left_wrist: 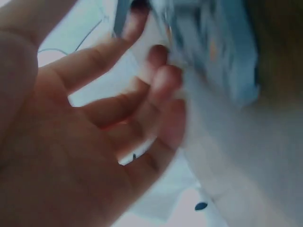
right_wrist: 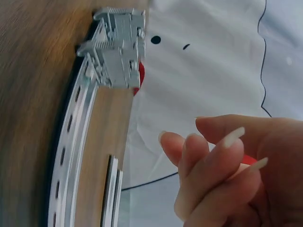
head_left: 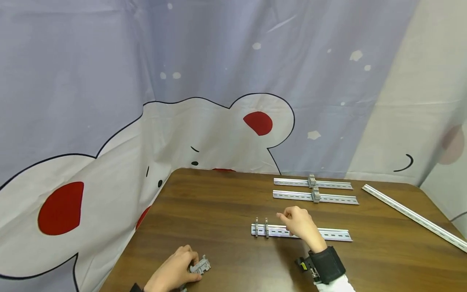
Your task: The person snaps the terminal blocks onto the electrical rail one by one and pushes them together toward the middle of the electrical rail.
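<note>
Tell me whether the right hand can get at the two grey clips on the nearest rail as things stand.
Probably yes. The right hand hovers over the nearest rail, and the two grey clips stand just beside its fingertips with nothing between them.

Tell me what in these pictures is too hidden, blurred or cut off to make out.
- Left wrist view: motion blur smears the small grey plastic terminal block that the left hand holds.
- Head view: the right hand covers the middle of the near slotted silver metal rail.
- Head view: the long diagonal silver metal rail is cut off by the right edge.

Grey plastic terminal block (head_left: 200, 266) lying on side at table's near-left edge, w/ fingers round it.
</note>
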A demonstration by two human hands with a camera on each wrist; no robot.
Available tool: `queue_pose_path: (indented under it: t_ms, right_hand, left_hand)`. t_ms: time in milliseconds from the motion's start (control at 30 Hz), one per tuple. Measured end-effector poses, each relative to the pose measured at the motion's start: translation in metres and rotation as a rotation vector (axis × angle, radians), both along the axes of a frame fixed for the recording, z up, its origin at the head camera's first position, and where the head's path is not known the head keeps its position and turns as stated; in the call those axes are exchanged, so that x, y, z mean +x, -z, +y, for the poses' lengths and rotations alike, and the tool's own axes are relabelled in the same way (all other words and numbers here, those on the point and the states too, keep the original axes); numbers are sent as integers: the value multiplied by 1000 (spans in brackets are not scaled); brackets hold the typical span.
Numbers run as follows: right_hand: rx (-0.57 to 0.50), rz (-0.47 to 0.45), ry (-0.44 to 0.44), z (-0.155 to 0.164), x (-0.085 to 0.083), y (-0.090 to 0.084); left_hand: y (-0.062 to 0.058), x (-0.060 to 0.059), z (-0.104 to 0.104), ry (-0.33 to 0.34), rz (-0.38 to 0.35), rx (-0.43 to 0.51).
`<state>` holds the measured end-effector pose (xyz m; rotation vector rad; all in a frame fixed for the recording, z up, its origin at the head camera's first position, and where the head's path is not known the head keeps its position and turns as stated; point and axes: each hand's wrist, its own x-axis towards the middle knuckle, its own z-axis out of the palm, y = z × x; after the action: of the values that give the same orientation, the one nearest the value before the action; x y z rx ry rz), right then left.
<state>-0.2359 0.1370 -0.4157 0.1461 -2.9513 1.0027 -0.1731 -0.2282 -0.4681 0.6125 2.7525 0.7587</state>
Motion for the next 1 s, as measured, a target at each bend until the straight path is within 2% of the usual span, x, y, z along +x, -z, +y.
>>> queue_pose_path:
  t_ms: [67,167,300,467,567,667,767,833,900,1000]
  right_hand:
    - [0,1,-7,4,4,-1]
    - [-8,3,-24,7,10,-5]
    - [-22,14,-87,7,17,-10]
    - [-15,26,-215,1,24,-8]
    - [-25,-17,-324,-3,28,-6]
    - [-116,-87,-428,-5,30,-5]
    - [-300,-121,-455,-9,30,-4]
    - [-430,-70,-426,-13,29,-3]
    - [-555,-6,-355,-15,28,-3]
    - [-664,90,-241,-15,28,-3]
  left_hand:
    - [0,-2,5,27,28,13]
    - [-4,-7,14,62,37,79]
    - [-16,-14,31,116,58,163]
    - [-29,-20,54,150,117,208]
    - [-36,-25,73,143,158,295]
    - [-45,-28,97,126,201,438]
    - [-55,-32,124,99,196,597]
    - [-61,-34,142,70,174,689]
    - [-65,-37,157,38,159,764]
    - [-70,-40,175,-36,162,837]
